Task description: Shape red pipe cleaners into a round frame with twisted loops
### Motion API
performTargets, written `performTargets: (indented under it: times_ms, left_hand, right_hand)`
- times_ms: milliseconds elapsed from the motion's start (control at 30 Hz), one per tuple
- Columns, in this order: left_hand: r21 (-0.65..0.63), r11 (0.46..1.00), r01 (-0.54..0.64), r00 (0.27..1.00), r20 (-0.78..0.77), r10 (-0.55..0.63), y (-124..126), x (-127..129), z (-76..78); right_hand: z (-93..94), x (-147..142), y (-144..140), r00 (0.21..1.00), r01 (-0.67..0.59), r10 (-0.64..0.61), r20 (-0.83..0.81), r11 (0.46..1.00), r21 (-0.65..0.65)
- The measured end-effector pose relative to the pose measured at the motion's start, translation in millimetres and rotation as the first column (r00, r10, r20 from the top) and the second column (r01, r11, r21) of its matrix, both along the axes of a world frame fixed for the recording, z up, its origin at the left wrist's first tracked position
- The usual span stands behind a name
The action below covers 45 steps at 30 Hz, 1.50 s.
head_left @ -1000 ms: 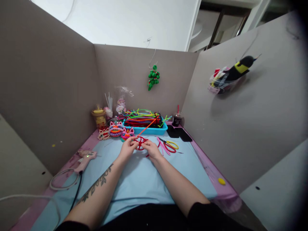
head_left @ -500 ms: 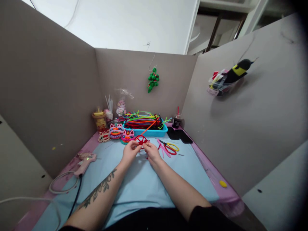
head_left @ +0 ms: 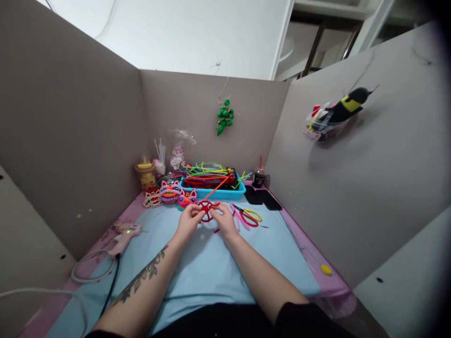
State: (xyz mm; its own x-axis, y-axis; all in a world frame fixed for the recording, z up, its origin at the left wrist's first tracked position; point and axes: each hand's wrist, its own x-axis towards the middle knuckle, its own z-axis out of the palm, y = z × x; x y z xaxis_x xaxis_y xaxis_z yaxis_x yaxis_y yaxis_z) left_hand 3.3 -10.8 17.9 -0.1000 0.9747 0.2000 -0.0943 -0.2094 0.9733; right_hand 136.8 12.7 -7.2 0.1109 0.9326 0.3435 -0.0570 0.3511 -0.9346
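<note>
Between my hands is a red wheel-shaped pipe-cleaner piece (head_left: pixel 206 211), a ring with spokes, held up above the blue cloth. My left hand (head_left: pixel 190 218) pinches its left side, and my right hand (head_left: pixel 224 220) grips the right side, where a loose red end sticks out. Just behind and to the left sit several pipe-cleaner animal heads (head_left: pixel 170 191) in pink, purple and orange. Right of my right hand lie scissors (head_left: pixel 251 217) with one red and one yellow handle, beside pink pipe-cleaner strips (head_left: pixel 240 219).
A blue tray (head_left: pixel 211 193) full of coloured pipe cleaners stands at the back. Two black phone-like slabs (head_left: pixel 262 197) lie right of it, near a dark drink cup (head_left: pixel 260 178). A pink glue gun (head_left: pixel 125 239) with its cord rests at left. Grey partitions (head_left: pixel 211 122) enclose the table.
The red wheel has tilted to face me more fully and dropped slightly. My hands have spread a little apart on it.
</note>
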Motion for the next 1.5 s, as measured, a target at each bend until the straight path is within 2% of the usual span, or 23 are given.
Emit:
performTargets:
  times_ms: [267, 433, 567, 733, 933, 1133, 1300, 1500]
  left_hand:
    - [0.035, 0.999, 0.022, 0.998, -0.060, -0.020, 0.7, 0.8, -1.4]
    - [0.070, 0.997, 0.022, 0.999, -0.051, -0.019, 2.7, 0.3, -4.5]
    - [0.046, 0.998, 0.032, 0.995, -0.091, -0.028, 2.4, 1.9, -5.9]
    - [0.037, 0.999, 0.016, 0.996, -0.089, -0.013, -0.2, 3.1, -3.5]
    - [0.097, 0.993, 0.068, 0.989, -0.141, -0.053, -2.3, 1.6, -1.4]
    - [0.070, 0.992, 0.104, 0.983, -0.160, -0.091, 1.7, -1.6, -3.5]
    - [0.110, 0.990, 0.088, 0.979, -0.195, -0.066, 1.9, -1.2, -5.7]
    - [0.132, 0.987, 0.092, 0.969, -0.240, -0.058, 2.5, -0.6, -9.6]
  right_hand:
    - [-3.8, -3.3, 2.5, 0.992, -0.062, 0.056, -0.115, 0.997, -0.050]
    - [-2.5, -4.1, 1.7, 0.989, -0.086, 0.078, -0.127, 0.995, -0.056]
    - [-4.0, -4.8, 2.3, 0.987, -0.086, 0.073, -0.144, 0.992, -0.089]
    - [-7.3, -4.0, 3.5, 0.993, -0.082, 0.074, -0.095, 0.993, -0.084]
    - [-6.4, -0.9, 5.0, 0.995, -0.098, 0.097, -0.024, 0.994, -0.048]
    - [-1.7, 2.1, 4.9, 0.991, -0.127, 0.128, 0.039, 0.991, -0.032]
    - [0.0, -0.7, 2.1, 0.992, -0.089, 0.086, -0.087, 0.996, -0.030]
    - [0.6, -4.9, 0.5, 0.963, -0.109, 0.094, -0.254, 0.993, -0.047]
